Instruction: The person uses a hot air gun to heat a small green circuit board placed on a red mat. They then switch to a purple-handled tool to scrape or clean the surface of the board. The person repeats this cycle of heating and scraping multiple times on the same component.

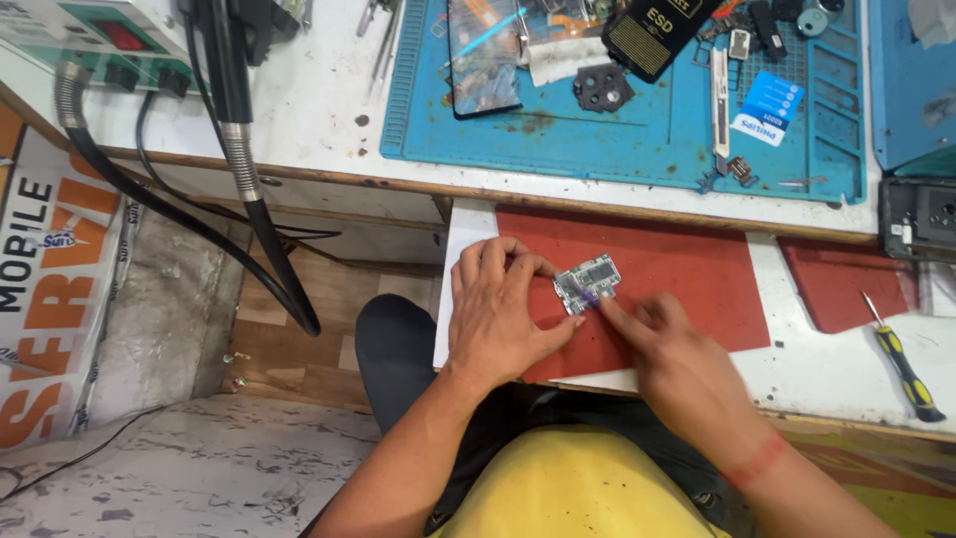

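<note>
Left hand (503, 314) is pressed flat, steadying a small circuit board (588, 282) on the red mat (687, 274), while the right hand (672, 364), fingers pinched on a purple-tipped tool (590, 296), works it; the board is judged mid-repair, unfinished.

A white, orange and black sign (45, 289) leans at the far left beneath the table. On the blue mat lie a dark glass phone screen (485, 55), a black packet with gold print (652, 35) and a small blue-and-white card (769, 108).

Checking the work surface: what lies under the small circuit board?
The circuit board lies on a red mat. The left hand and right hand cover parts of the mat.
</note>
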